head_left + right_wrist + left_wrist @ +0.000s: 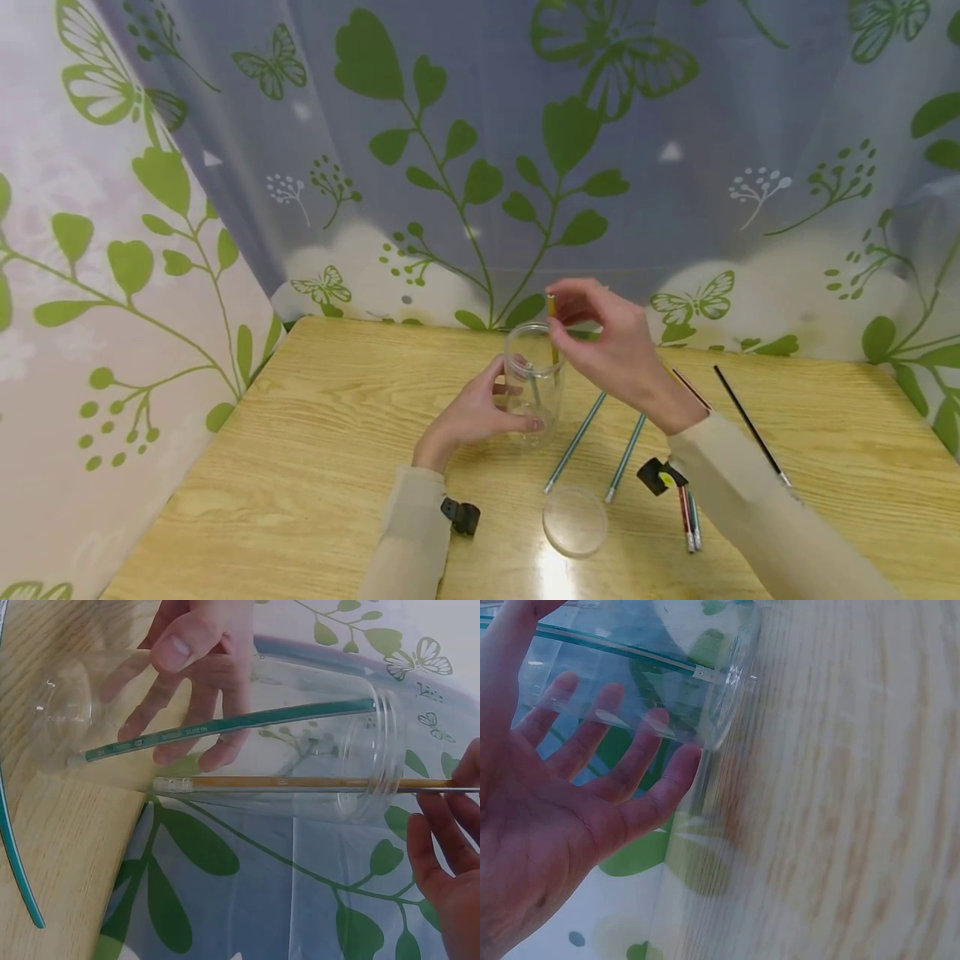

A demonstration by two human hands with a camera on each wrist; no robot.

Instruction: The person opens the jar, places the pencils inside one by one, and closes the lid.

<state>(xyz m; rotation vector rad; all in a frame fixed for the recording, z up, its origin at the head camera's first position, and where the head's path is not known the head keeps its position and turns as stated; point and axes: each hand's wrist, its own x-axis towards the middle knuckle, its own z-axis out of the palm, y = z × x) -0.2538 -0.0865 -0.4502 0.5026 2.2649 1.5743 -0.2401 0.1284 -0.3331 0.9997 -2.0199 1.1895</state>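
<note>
A clear plastic jar (546, 404) stands upright on the table, its mouth uncovered. My left hand (476, 410) holds it from the left, thumb on the near side and fingers around the far side. Inside leans a teal pencil (225, 725), its eraser end near the jar's base. Above the rim, my right hand (611, 340) pinches a yellow pencil (277, 781) by its upper end. That pencil reaches down into the jar with its white eraser end lowest, short of the base. The left wrist view shows the fingers spread along the jar wall.
In front of the jar lies a round clear lid (575, 523). Two teal pencils (576, 442) lie to its right. A black pencil (750, 423) lies further right, and a red pencil (686, 518) beside another teal one partly hides under the right forearm. A patterned curtain (480, 167) hangs behind the table.
</note>
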